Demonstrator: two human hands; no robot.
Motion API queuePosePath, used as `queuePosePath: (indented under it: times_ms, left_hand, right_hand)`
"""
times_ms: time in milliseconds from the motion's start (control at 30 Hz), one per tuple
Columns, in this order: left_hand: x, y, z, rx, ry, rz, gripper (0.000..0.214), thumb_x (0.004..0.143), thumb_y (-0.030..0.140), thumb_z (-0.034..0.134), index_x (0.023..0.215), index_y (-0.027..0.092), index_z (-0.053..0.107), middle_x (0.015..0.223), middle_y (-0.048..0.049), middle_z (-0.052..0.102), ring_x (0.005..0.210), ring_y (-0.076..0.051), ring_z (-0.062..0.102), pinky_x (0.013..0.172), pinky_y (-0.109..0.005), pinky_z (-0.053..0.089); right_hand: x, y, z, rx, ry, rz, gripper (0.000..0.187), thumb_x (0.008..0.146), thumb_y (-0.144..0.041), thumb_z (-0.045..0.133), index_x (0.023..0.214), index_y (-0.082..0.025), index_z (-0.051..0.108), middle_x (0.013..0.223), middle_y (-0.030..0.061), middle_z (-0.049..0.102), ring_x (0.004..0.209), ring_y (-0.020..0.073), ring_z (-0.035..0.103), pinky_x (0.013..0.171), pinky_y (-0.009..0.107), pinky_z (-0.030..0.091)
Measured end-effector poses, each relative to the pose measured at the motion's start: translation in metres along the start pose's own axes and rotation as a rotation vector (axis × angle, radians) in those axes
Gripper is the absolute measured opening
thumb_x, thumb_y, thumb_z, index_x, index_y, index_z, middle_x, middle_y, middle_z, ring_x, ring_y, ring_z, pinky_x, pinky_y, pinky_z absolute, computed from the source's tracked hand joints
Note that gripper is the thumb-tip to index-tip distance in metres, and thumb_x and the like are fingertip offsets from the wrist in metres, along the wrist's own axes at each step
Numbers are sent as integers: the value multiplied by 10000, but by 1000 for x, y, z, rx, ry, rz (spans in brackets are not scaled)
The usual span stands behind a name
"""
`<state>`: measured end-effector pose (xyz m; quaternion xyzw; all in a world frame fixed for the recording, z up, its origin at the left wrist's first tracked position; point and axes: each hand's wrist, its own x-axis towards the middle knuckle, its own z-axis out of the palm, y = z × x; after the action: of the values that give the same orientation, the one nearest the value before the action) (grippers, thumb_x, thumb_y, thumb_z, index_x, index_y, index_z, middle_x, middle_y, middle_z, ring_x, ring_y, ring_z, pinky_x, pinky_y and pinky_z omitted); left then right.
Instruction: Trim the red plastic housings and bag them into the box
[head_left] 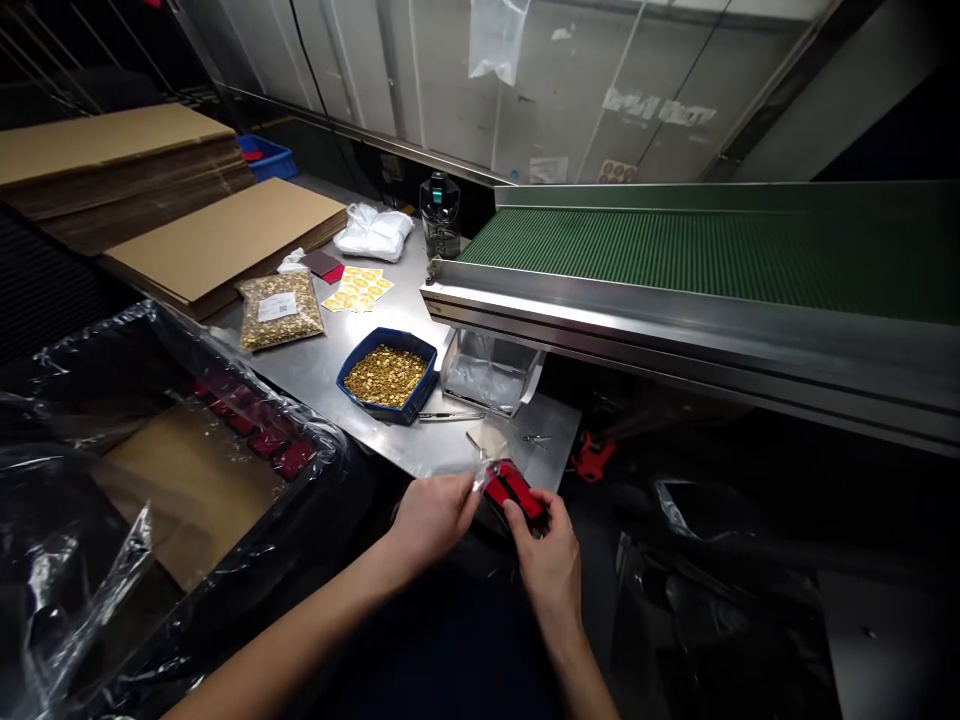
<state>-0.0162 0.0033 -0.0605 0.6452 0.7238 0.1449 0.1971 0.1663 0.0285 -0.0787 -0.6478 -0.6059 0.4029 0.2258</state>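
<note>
Two bare hands meet at the near edge of a steel bench (322, 365), both clamped on one small object. The right hand (551, 560) has its fingers closed around a red-and-black piece (514, 490), held just off the bench edge, while the left hand (431, 515) pinches the clear wrapper (480, 478) at the piece's upper end.

Just beyond them on the bench lie a thin metal tool (450, 416) and a blue tray (386, 375) filled with small gold-coloured parts, with a clear plastic box (487, 370) beside the tray. Farther back are a sealed bag (279, 310) of the same gold parts, a sheet of yellow stickers (358, 288), a bundle of white plastic bags (373, 232) and a dark bottle (440, 215).

A green conveyor belt (712, 250) in a steel frame runs off to the right. At left, a carton lined with plastic film (187, 480) holds a row of red pieces (255, 440) along its far side, and flat cardboard sheets (217, 235) are stacked behind it. A red tool (592, 455) shows below the bench's right corner.
</note>
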Motion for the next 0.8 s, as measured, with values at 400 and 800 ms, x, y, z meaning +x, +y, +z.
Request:
queuePosePath:
  times_ms: [400, 800]
  left_hand:
    - [-4, 10, 12, 177, 15, 154, 262, 1021, 277, 423, 846, 195, 600, 773, -70, 669, 692, -221, 626, 579, -327, 366]
    - [-13, 9, 22, 149, 27, 116, 89, 984, 183, 478, 932, 201, 549, 984, -74, 613, 914, -240, 573, 757, -335, 485]
  right_hand:
    - [8, 9, -1, 303, -50, 129, 447, 816, -622, 664, 1008, -218, 673, 963, 59, 739, 905, 263, 694, 790, 345, 525]
    - [-2, 12, 3, 939, -345, 533, 529, 886, -636, 608, 1146, -189, 718, 1076, 97, 771, 891, 254, 750, 808, 402, 614]
